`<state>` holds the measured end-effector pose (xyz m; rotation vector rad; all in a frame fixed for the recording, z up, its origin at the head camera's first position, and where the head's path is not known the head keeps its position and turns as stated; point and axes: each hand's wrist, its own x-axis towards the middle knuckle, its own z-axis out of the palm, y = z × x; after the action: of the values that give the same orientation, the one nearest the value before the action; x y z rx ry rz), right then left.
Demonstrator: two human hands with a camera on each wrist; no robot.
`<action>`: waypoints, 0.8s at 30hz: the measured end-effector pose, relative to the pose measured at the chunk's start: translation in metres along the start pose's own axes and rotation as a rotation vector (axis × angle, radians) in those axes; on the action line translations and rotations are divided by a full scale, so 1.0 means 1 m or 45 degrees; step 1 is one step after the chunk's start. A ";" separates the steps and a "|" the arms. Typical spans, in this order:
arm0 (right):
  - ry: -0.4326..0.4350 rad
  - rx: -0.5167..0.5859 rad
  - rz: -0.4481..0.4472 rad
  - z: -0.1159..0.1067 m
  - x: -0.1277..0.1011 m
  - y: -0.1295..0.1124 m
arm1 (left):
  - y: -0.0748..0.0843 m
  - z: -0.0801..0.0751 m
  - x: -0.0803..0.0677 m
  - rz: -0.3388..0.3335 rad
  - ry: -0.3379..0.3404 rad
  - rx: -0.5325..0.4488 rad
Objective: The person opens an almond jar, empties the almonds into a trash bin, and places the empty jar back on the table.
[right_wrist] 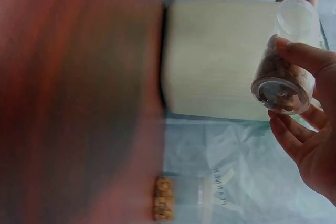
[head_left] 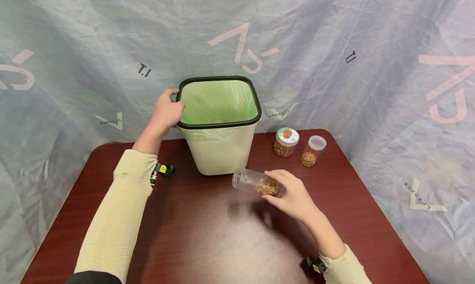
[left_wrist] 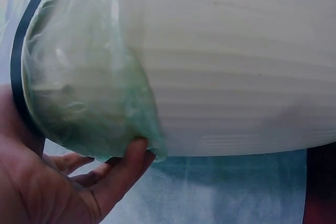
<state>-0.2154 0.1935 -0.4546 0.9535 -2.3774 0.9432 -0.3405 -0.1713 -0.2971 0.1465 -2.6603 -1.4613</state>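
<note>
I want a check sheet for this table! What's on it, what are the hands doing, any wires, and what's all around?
Surface: dark red wooden table, glossy.
Job's things: cream waste bin with green liner and black rim, upright; clear open-mouthed jar partly filled with brown nuts, held on its side.
Clutter: lidded jar with red-and-green label; small clear lidded jar; both hold brown nuts and stand right of the bin.
Grippers: left hand grips the bin's rim; right hand holds the tipped jar.
Cables: nothing seen.
Surroundings: pale blue printed sheet behind and beside the table.
</note>
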 end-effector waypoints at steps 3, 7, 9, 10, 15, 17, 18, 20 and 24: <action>0.020 -0.018 -0.038 -0.009 0.006 -0.001 | 0.000 0.001 0.000 -0.003 0.006 -0.013; 0.061 -0.026 -0.084 -0.021 0.015 0.001 | 0.001 0.001 0.000 -0.010 0.005 -0.028; 0.075 -0.030 -0.093 -0.028 0.019 0.002 | 0.002 0.000 -0.001 -0.007 0.004 -0.020; 0.081 -0.042 -0.097 -0.032 0.021 0.002 | 0.002 0.000 -0.001 -0.007 0.001 -0.014; 0.123 -0.086 -0.130 -0.050 0.031 0.003 | 0.003 0.000 -0.001 -0.004 -0.012 0.028; 0.148 -0.089 -0.151 -0.056 0.036 0.002 | 0.003 0.000 -0.001 -0.007 -0.026 0.029; 0.161 -0.098 -0.163 -0.060 0.038 0.002 | 0.002 0.000 -0.001 -0.010 -0.028 0.026; 0.185 -0.104 -0.184 -0.067 0.045 0.000 | 0.001 -0.001 0.000 -0.014 -0.034 0.020; 0.240 -0.140 -0.218 -0.084 0.061 -0.004 | -0.001 -0.001 0.000 -0.034 -0.027 0.010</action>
<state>-0.2449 0.2242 -0.3598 0.9632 -2.1301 0.7927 -0.3407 -0.1734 -0.2976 0.1682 -2.6916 -1.4683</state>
